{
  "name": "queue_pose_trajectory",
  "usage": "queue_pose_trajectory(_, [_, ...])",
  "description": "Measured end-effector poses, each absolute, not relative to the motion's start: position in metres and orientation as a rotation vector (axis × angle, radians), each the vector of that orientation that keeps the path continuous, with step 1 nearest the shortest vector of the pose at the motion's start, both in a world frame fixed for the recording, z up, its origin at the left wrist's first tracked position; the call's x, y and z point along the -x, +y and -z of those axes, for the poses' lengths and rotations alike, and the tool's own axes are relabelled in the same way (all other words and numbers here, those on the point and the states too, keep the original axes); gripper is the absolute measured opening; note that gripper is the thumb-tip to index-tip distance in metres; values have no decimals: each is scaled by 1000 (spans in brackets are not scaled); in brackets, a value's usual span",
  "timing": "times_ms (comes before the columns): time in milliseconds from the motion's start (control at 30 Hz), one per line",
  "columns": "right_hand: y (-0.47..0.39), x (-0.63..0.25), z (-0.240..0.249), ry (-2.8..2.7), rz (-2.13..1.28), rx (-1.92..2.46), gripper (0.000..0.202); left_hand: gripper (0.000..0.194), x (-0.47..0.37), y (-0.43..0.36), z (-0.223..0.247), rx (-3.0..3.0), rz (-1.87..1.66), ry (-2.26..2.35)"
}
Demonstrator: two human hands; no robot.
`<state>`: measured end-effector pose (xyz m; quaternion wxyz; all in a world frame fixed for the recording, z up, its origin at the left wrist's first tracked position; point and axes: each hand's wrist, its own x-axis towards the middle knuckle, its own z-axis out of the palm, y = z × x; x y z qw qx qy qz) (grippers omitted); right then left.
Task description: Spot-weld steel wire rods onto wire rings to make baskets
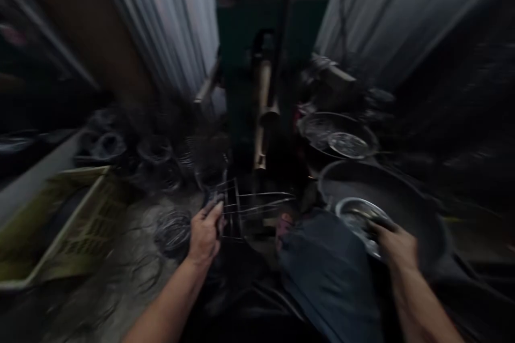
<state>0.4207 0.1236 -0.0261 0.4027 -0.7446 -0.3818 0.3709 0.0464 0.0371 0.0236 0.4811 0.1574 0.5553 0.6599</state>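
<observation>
My left hand (205,231) is closed at the near end of a thin wire rack (238,208), whose long rods point to the right. My right hand (398,246) has its fingers over the rim of a shiny round metal bowl (354,204). That bowl is tilted against the near left side of a wide dark basin (418,209). Blur and dim light hide the fingertips of both hands. A blue-grey trouser leg (325,273) lies between my hands, with a bare foot (284,228) beyond the knee.
A yellowish plastic crate (80,225) stands on the left. Wire coils (173,230) lie on the dirty floor beside it. A second basin (309,144) holds shiny pieces. Ahead, a pale pole (263,91) stands between corrugated metal sheets (181,16).
</observation>
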Motion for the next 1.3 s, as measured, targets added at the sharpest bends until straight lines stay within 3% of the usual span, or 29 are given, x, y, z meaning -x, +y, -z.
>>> queue_pose_trajectory(167, [90, -445, 26, -1099, -793, 2039, 11, 32, -50, 45, -18, -334, -1702, 1326])
queue_pose_trajectory(267, [86, -420, 9, -1097, -827, 2001, 13, 29, -54, 45, -19, -358, -1708, 1333])
queue_pose_trajectory(467, [100, -289, -23, -863, -1663, 1303, 29, 32, -61, 46, -18, -401, -1744, 1336])
queue_pose_trajectory(567, [107, -236, -28, -717, -1815, 1097, 30, 37, -62, 46, -20, -402, -1764, 1360])
queue_pose_trajectory(1300, [156, -183, -45, -461, -1658, 882, 28, 44, -46, 99, -38, -432, -1733, 1407])
